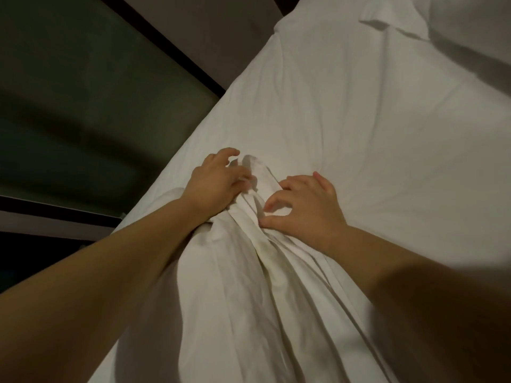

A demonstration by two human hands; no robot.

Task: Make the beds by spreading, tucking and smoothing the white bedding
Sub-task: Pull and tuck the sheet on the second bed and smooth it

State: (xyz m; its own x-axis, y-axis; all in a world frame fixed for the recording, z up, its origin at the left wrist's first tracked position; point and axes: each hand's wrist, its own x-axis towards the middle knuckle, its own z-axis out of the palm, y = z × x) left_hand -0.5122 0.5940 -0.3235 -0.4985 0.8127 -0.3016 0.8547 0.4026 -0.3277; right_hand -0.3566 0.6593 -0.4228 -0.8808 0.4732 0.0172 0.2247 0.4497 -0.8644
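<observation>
Both your bare forearms reach forward and meet over the middle of the bed, where the creased white bed sheet (345,111) lies spread across the mattress and is gathered into a ridge of long folds running back toward you. Your left hand (218,181) comes in from the lower left with the wrist bent slightly inward. Its middle fingers are curled down into the top of the bunched cloth and grip it, while the forefinger is lifted and hooked above the fabric. Your right hand (307,205) lies palm down just beside it on the other side of the ridge, knuckles raised and fingers bent like a claw. Thumb and forefinger tips rest on the edge of the folds with a clear gap between them, and you cannot tell whether any cloth is caught there. The two hands sit close together without touching, with the raised tuft of sheet standing between them. Beyond your hands the sheet lies flatter, with fine wrinkles. A plump white pillow (475,26) sits at the far right corner, with a turned-over flap of white cloth just in front of it. To the left of the bed stands a dark grey wall panel (83,78), edged by a black strip.
</observation>
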